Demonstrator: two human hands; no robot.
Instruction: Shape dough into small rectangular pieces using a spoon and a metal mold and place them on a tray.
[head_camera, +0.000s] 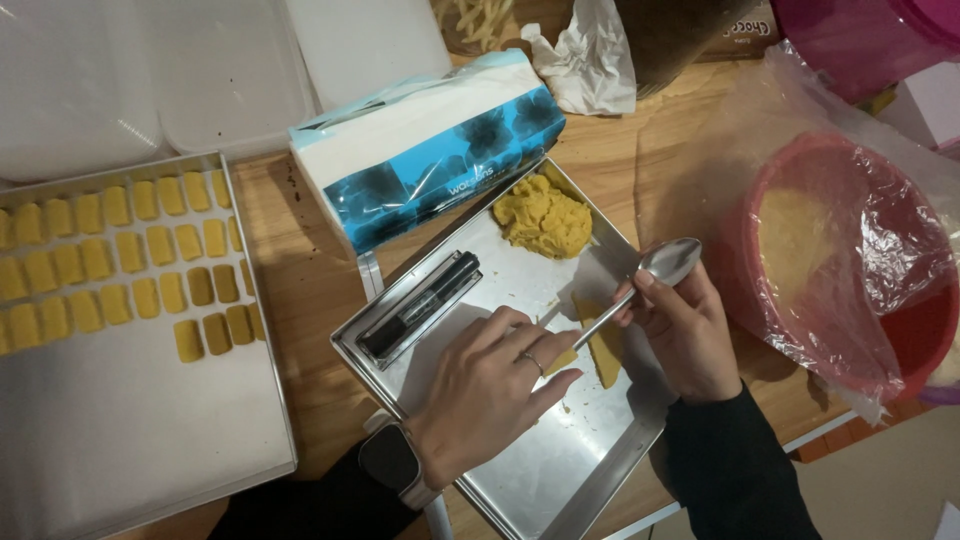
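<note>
- Clearly the left hand (490, 385) lies flat, fingers pinning a yellow dough piece (603, 345) on the small metal tray (560, 470), likely steadying it.
- Her right hand (685, 335) grips a spoon (645, 285), handle angled against the dough.
- Shaped pieces (130, 270) line the large tray (150, 440).
- Fingers hide part of the dough; the red bowl (900, 330) blurs under plastic.

We see a metal spoon (645, 283) at centre right of the frame, bowl up and to the right, handle slanting down-left onto a flat yellow dough strip (603, 345). The strip lies on a steel tray (520, 470) at lower centre. A smaller dough piece (562, 360) sits just beside it.
</note>
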